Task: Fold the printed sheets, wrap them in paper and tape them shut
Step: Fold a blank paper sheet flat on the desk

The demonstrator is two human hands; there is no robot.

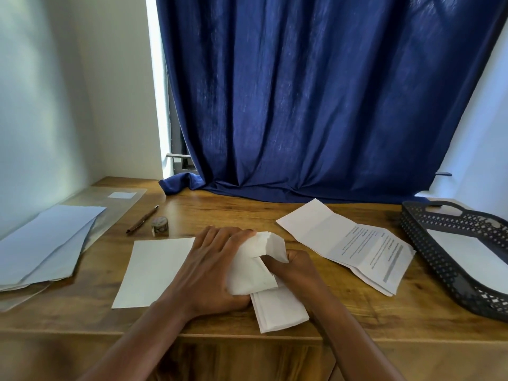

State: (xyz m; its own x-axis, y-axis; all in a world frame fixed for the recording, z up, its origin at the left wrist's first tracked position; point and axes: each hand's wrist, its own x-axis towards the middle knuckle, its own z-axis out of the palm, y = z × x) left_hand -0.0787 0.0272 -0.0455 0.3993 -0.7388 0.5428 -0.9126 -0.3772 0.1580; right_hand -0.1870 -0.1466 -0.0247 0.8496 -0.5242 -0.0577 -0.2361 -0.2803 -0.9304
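Observation:
A folded bundle of white sheets point(277, 309) lies at the table's front middle, half covered by a wrapping paper point(154, 270) that spreads to the left. My left hand point(209, 268) presses flat on the paper folded over the bundle. My right hand point(291, 266) pinches the raised, crumpled far flap point(268, 243) of the wrap. More printed sheets point(357, 243), creased and partly unfolded, lie to the right. A small roll of patterned tape point(159, 226) stands behind the paper.
A pen point(141, 222) lies beside the tape. A stack of blank sheets point(46, 243) sits on clear plastic at the left. A dark perforated tray point(439, 257) with paper in it stands at the right. A blue curtain point(316, 105) drapes onto the table's back edge.

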